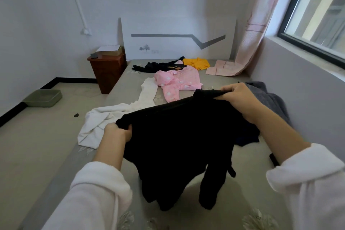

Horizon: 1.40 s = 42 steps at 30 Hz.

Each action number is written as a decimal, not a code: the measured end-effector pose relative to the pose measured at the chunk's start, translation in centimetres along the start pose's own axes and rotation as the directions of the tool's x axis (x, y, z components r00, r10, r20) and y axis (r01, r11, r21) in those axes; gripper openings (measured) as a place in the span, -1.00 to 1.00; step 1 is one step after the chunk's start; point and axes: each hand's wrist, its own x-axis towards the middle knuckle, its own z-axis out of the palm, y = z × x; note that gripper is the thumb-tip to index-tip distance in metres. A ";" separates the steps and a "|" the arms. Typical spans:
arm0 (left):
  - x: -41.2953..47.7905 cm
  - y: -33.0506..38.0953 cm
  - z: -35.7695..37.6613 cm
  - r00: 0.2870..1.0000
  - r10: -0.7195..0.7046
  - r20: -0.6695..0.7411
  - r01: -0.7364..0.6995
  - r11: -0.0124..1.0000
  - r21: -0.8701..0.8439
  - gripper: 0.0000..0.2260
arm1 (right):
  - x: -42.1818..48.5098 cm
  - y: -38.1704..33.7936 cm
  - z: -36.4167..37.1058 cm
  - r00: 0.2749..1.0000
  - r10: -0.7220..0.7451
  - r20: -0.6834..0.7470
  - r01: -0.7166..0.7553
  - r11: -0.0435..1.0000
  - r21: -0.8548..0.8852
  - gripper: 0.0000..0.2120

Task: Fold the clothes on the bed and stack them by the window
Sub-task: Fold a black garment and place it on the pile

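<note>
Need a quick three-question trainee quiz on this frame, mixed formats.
1. True or false: the left hand and the right hand both hold the black garment by its top edge.
2. Which garment lies closest to the left hand? A. white garment B. yellow top C. pink pyjamas
3. Fill in: the grey garment lies against the wall under the ___.
Key: 1 true; 2 A; 3 window.

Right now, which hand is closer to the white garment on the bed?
Left. The left hand grips a corner of the black garment right at the edge of the white garment; the right hand holds the other corner, on the black garment's far side.
</note>
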 end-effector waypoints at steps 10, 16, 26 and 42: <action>2.9 6.5 2.6 0.975 -0.053 0.214 -0.025 0.937 0.348 -0.84 | 2.4 1.8 -6.7 0.989 0.103 -0.106 -0.142 0.449 -0.882 -0.93; 5.1 6.8 6.3 0.928 -0.083 0.364 -0.141 0.825 0.548 -0.80 | 5.3 6.5 -6.6 0.865 0.102 -0.492 -0.485 0.423 -0.766 -0.67; 4.0 9.1 10.7 0.610 0.330 0.721 -0.591 0.795 0.136 -0.75 | 6.5 2.4 -6.6 0.641 -0.134 -0.755 0.079 0.991 -0.109 -0.52; 15.5 -7.2 -19.9 0.958 0.168 0.232 -0.279 0.365 0.888 -0.53 | -6.5 27.1 6.4 0.873 0.306 -0.380 -0.487 0.573 -0.659 -0.50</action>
